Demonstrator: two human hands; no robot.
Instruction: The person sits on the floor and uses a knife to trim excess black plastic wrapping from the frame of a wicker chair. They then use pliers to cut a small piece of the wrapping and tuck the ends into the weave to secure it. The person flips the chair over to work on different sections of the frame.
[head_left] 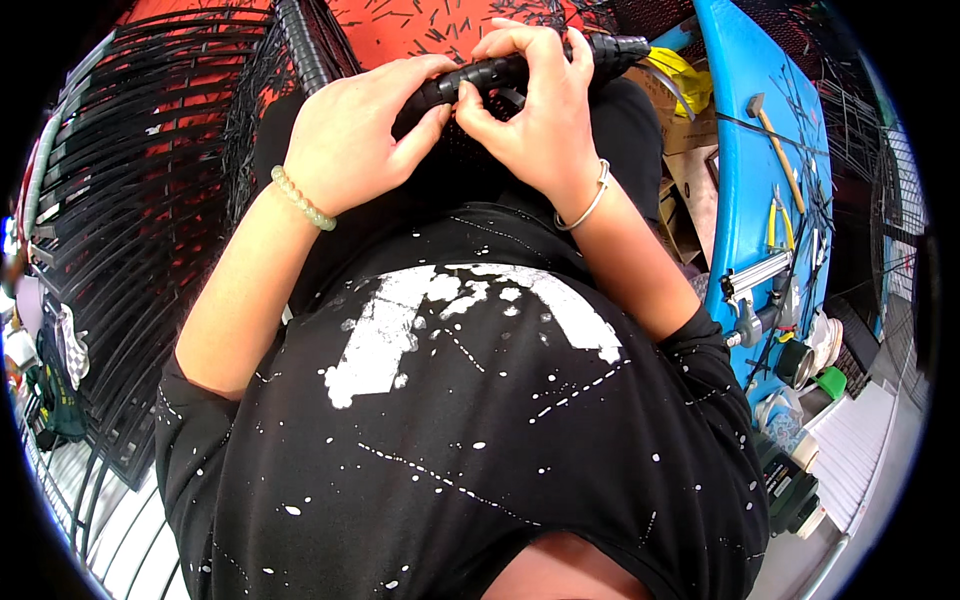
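Observation:
A black bar (490, 75) wound with overlapping dark bands runs across above my lap, at the top of the head view. My left hand (350, 130) is closed round its left part, thumb and fingertips pressed together on it. Just to the right, my right hand (535, 110) grips the same bar, its thumb below and its fingers bent over the top. A loose, narrow dark strip (668, 88) curves out from the bar's right end. Parts of the bar are hidden under my fingers.
Another black wrapped bar (302, 45) rises at upper left, beside a curved black woven frame (130, 200). Cut black scraps lie on a red surface (400, 25). At right, a blue surface (735, 200) carries a hammer (778, 150), pliers (778, 220) and a tape roll (795, 362).

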